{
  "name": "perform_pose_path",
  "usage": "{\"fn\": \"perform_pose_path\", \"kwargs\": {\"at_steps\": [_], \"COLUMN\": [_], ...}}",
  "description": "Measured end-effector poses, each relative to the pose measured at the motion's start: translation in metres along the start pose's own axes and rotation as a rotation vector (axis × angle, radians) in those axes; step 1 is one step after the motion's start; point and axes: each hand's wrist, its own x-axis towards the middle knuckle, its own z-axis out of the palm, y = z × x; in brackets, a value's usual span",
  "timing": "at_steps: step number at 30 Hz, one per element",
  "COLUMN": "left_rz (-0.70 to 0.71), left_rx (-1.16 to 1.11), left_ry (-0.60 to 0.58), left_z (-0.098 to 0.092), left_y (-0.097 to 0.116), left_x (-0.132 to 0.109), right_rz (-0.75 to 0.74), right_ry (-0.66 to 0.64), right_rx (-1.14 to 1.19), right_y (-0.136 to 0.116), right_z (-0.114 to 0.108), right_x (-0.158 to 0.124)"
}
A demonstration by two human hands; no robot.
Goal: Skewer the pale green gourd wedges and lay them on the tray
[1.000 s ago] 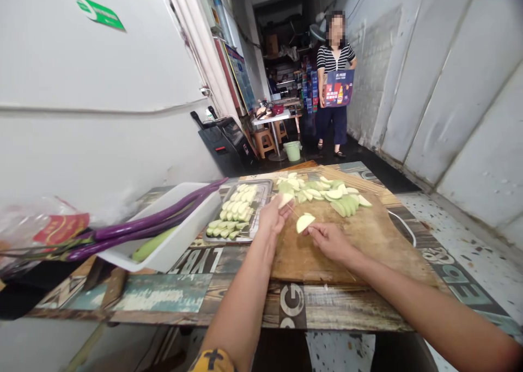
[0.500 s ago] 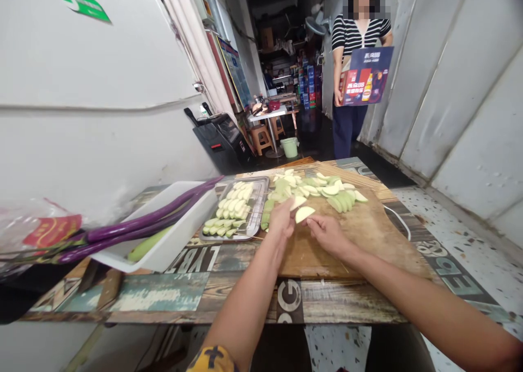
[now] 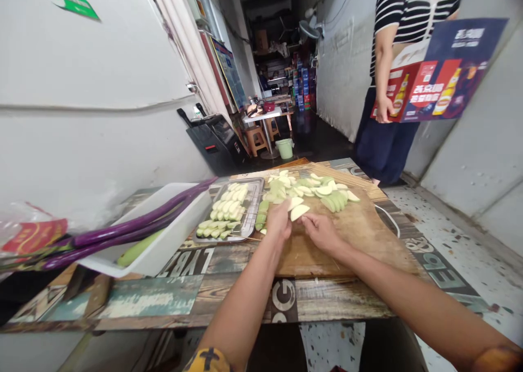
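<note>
Head view: over the left part of a brown wooden cutting board [image 3: 368,241], the right hand [image 3: 322,231] pinches a pale half-moon vegetable slice [image 3: 299,212] by its lower edge, thumb against fingers. Just left of it, the left hand [image 3: 280,223] is curled closed, a second pale slice [image 3: 295,202] at its fingertips; its palm is hidden. Loose green-skinned slices [image 3: 310,187] lie along the board's far edge. Beside its left edge sits a shallow rectangular tray [image 3: 256,208] bearing rows of pale pieces [image 3: 227,204].
</note>
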Motion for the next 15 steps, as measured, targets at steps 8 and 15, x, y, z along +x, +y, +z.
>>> {"fn": "perform_pose_path", "kwargs": {"at_steps": [8,15], "left_rz": [0.479,0.671], "left_rx": [0.746,1.818], "left_ry": [-0.047,-0.173], "left_z": [-0.018,0.008], "left_y": [0.016,0.012], "left_x": [0.021,0.056], "right_rz": [0.153,0.196], "right_ry": [0.471,0.524], "right_rx": [0.244,0.43], "right_y": [0.01,0.015], "right_z": [-0.035,-0.036], "right_x": [0.02,0.025]}}
